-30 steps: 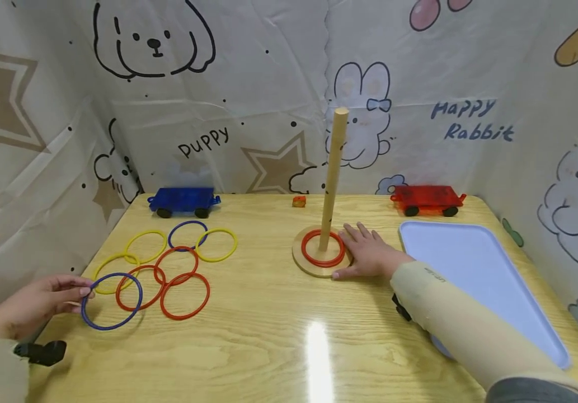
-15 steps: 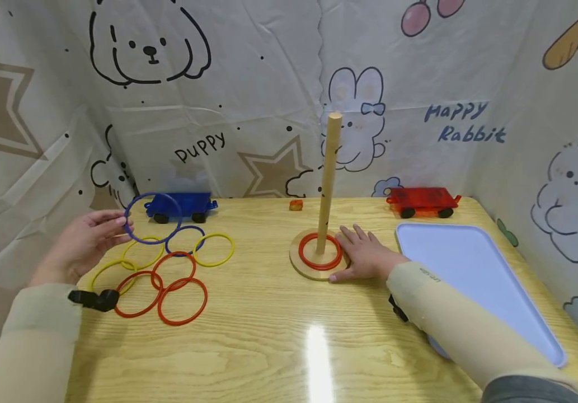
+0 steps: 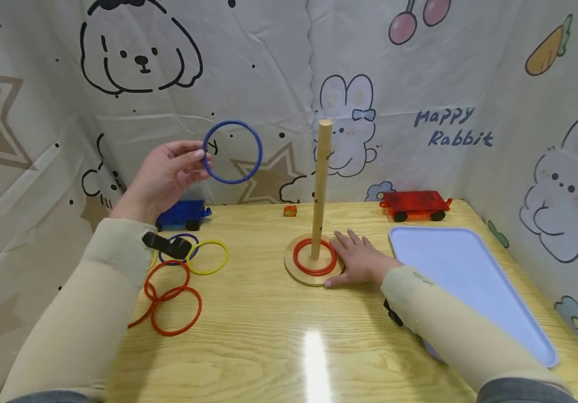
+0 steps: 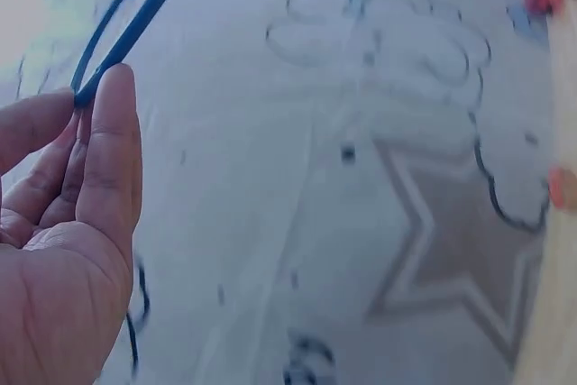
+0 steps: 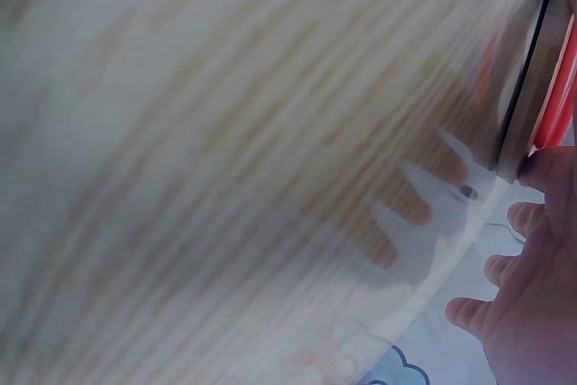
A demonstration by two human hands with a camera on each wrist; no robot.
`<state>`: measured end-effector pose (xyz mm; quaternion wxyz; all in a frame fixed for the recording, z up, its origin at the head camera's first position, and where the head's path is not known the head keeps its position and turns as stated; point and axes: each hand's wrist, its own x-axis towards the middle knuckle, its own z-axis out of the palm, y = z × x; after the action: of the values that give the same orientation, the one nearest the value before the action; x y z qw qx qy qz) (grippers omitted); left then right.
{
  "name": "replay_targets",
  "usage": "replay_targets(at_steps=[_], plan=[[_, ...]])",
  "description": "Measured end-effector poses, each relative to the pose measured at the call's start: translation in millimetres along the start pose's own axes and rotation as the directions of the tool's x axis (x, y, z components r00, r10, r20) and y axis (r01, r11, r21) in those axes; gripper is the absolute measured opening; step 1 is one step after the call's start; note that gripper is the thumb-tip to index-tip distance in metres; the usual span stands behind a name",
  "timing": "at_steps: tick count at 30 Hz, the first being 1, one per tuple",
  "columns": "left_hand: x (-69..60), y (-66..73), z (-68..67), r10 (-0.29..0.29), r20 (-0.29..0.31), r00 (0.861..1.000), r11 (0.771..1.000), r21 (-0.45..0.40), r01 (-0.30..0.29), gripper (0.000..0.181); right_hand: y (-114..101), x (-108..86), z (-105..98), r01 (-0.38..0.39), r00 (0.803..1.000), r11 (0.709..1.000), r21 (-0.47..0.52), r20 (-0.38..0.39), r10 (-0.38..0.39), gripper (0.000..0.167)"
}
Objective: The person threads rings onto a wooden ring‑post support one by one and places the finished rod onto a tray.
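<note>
Head view: the left hand (image 3: 165, 170) has a closed grip, thumb and fingers pinching a blue ring (image 3: 260, 152) by its left side, raised clear of the table (image 3: 258, 347) and left of the wooden peg (image 3: 320, 190), not around it. At least two seated red rings (image 3: 315, 272) encircle the foot of the peg, lying on its round base (image 3: 299, 275). Loose on the table at left are a yellow ring (image 3: 228, 256), a second blue ring (image 3: 197, 242) and three loose red rings (image 3: 170, 334), some overlapping; the left sleeve (image 3: 82, 296) hides part of this group, so a full count cannot be given. Judged on this, the work stands partway: red seated, blue and yellow not. The right hand (image 3: 359, 260) lies spread against the base, gripping nothing. Left wrist view: the pinch on the blue ring is confirmed; no peg is identifiable. Right wrist view: fingers extended, touching the base's edge, beside red.
</note>
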<state>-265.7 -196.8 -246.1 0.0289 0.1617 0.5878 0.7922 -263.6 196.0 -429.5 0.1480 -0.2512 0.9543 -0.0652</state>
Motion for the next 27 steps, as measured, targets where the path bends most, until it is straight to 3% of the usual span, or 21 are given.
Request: replay_targets(at_steps=[8,13,17,23,27], plan=[[37.1,4.2,73.7,-0.030,0.093,0.995,0.999,-0.028,0.033,0.020,0,0.6,0,-0.002,1.000,1.000,0.004,0.003,0.002,0.116],[53.8,-12.0,100.3,-0.115,0.069,0.991,0.991,0.070,0.110,0.011,0,0.2,1,-0.006,1.000,1.000,-0.001,-0.002,0.006,0.115],[61.9,-50.5,97.1,-0.233,0.042,0.972,0.961,0.164,0.224,0.014,1,-0.5,1,-0.004,1.000,1.000,0.010,-0.004,0.004,0.115],[44.4,-127.4,71.0,-0.436,0.040,0.899,0.851,0.343,0.397,0.021,0,0.4,1,-0.002,1.000,1.000,0.018,0.003,0.002,0.115],[32.0,-156.6,59.4,-0.504,0.028,0.863,0.795,0.407,0.451,0.026,1,0.6,0,-0.011,1.000,1.000,0.003,0.014,0.011,0.115]])
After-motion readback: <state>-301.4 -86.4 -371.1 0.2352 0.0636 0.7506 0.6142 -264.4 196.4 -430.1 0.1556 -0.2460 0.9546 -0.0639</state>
